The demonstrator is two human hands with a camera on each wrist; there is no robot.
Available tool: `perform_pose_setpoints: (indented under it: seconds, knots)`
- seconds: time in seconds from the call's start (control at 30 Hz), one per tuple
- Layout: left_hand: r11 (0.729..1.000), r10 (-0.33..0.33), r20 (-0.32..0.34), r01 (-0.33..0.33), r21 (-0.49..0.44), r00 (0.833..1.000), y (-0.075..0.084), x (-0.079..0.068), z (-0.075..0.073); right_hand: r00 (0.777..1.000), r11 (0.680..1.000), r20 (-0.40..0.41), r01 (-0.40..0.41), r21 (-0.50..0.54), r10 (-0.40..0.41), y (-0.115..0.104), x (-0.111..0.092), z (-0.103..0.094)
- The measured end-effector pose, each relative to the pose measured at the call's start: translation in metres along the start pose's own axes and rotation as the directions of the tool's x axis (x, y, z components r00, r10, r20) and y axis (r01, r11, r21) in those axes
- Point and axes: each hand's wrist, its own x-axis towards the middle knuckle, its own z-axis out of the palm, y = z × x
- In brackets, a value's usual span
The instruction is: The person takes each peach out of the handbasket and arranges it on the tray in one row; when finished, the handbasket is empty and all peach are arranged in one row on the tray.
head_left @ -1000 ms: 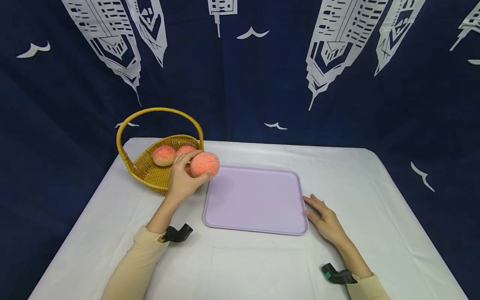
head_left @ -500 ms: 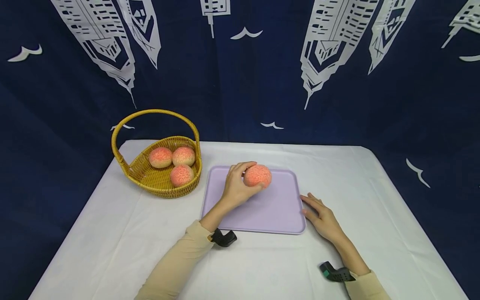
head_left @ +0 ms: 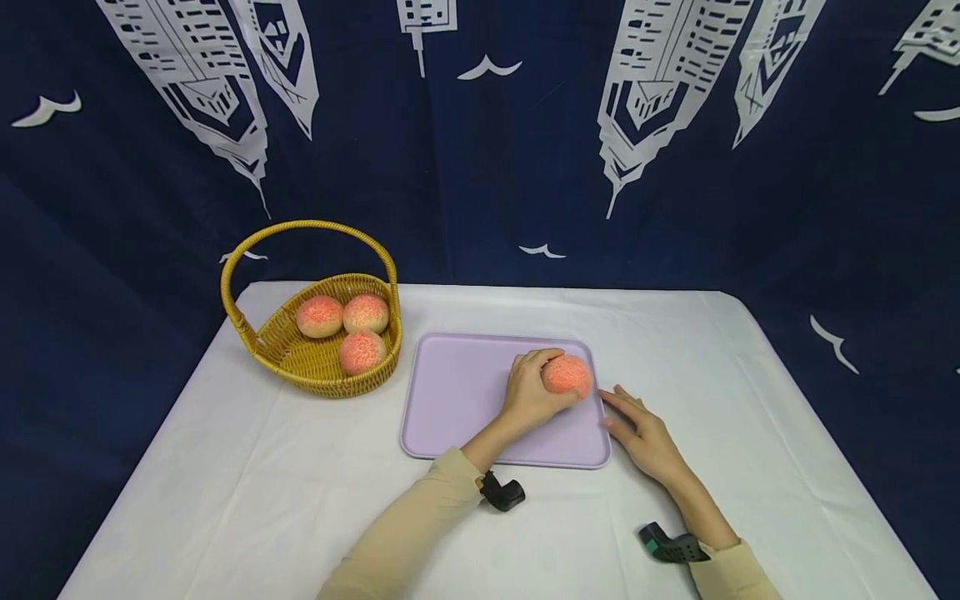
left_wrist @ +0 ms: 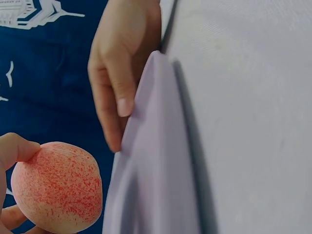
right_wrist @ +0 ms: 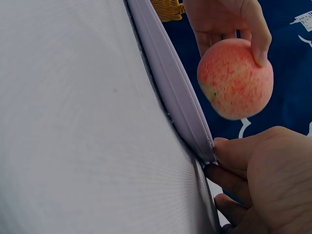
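In the head view, my left hand holds a pinkish-red peach between thumb and fingers, over the right part of a lilac tray. The left wrist view shows the peach from the side, above the tray's surface. My right hand lies at the tray's right edge with fairly straight fingers. Its thumb and fingertips touch the rim in the right wrist view. At the back left stands a yellow wicker basket with peaches inside.
The basket's tall arched handle rises above it. A white cloth covers the table, and a dark blue printed curtain hangs behind its far edge.
My left hand has carried the peach from beside the basket rightward across the tray to its right part, and lower. The right hand has stayed at the rim.
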Motion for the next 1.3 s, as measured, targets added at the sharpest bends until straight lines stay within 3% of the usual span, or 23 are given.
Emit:
perform_pose_setpoints:
  seconds: [0.17,0.37,0.73,0.9,1.1,1.2,1.3]
  knots:
    - [0.999,-0.039,0.001,0.039,0.003,0.999,-0.001,0.001,0.013,1.0,1.0,-0.009,0.023,0.007,-0.023,0.0,0.0,0.001]
    - [0.999,-0.035,0.002,0.035,0.026,0.999,-0.002,0.0,0.025,1.0,1.0,-0.017,0.021,-0.004,-0.021,0.001,0.0,0.001]
    - [0.996,-0.004,-0.001,0.004,0.092,1.0,-0.001,0.0,0.033,1.0,1.0,-0.021,0.009,-0.006,-0.009,-0.001,0.0,0.001]
    - [0.997,-0.012,0.008,0.011,0.078,1.0,-0.001,-0.001,0.033,1.0,1.0,-0.024,0.02,-0.005,-0.02,-0.001,0.001,0.002]
    - [0.998,-0.051,0.054,0.049,0.034,0.997,0.0,-0.006,0.015,1.0,1.0,-0.015,0.01,-0.008,-0.01,0.0,0.002,0.003]
    - [1.0,0.011,0.044,-0.012,0.018,0.999,0.0,-0.012,-0.007,1.0,1.0,-0.013,0.0,-0.007,0.0,0.0,0.003,0.003]
    - [0.994,0.108,-0.02,-0.108,0.003,0.994,-0.001,-0.018,-0.038,1.0,1.0,-0.018,0.001,-0.01,-0.001,0.0,0.002,0.003]
